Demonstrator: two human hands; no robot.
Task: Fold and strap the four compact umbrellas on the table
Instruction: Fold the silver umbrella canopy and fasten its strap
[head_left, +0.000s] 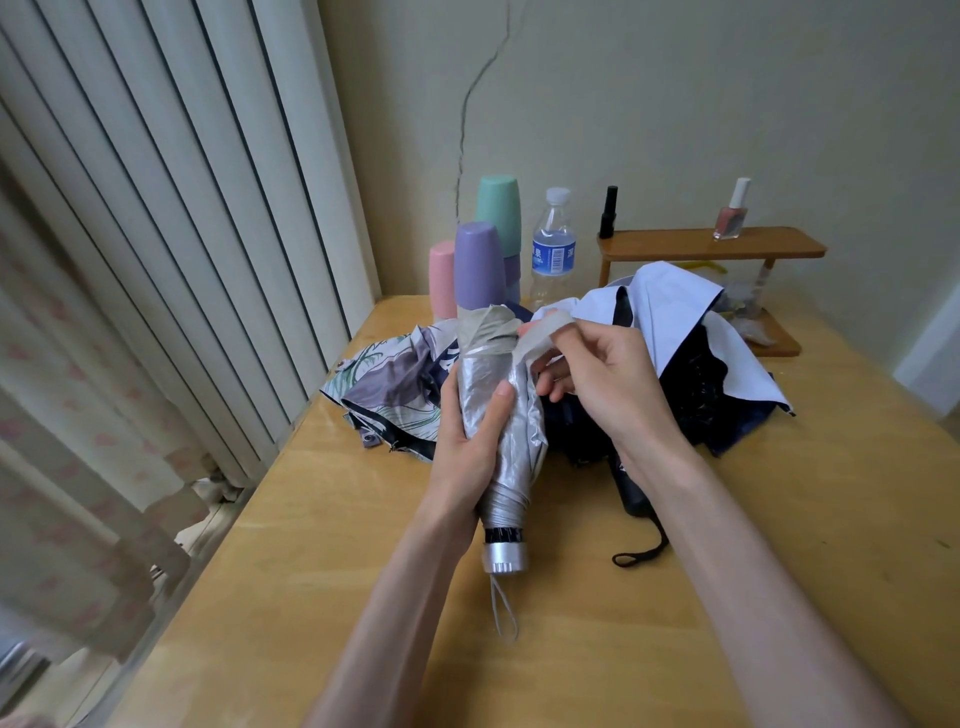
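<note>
- Silver umbrella (480, 374) is up just over the wooden table (363, 545), handle end toward me, wrist loop dangling.
- Left hand (467, 447) is wrapped round its bundled canopy, thumb on top.
- Right hand (602, 374) pinches the umbrella's strap (540, 330) near the tip.
- Black handle (631, 493) lies on the table just to the right.
- Behind: floral umbrella (389, 384) left, navy-and-white umbrella (675, 306) right, both loose.
- By the wall: pastel cups (479, 265), water bottle (553, 244).

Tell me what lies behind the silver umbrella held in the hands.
Three unfolded umbrellas: a floral purple umbrella at left, a navy umbrella and a white umbrella at right. The silver umbrella and the right hand cover where they meet.
</note>
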